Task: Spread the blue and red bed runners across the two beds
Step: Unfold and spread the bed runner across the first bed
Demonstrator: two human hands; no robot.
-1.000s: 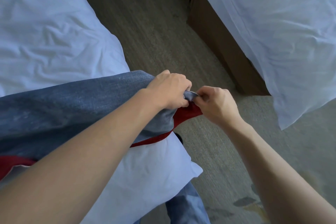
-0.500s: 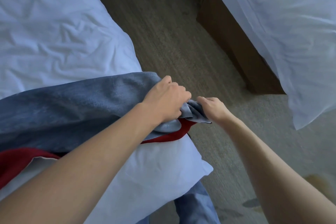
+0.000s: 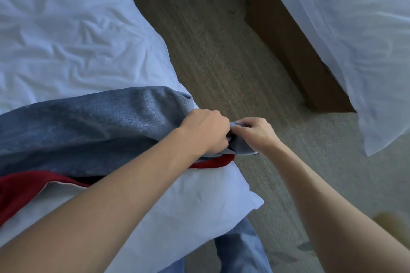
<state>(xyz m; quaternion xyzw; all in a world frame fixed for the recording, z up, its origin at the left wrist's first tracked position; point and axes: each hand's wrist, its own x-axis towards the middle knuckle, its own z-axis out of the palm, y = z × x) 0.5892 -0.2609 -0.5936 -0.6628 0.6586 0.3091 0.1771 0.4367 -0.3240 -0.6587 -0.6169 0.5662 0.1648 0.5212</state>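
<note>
Right hand [image 3: 255,133] shifted lower, both hands gripping blue runner [image 3: 99,122] corner

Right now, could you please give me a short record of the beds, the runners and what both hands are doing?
near bed: white, wrinkled, on the left
far bed: white, across the carpet aisle
blue runner: lies across near bed, on top
red runner: under the blue one, edge showing
left hand: grips blue runner corner
right hand: pinches the same corner
carpet: between the beds
</note>
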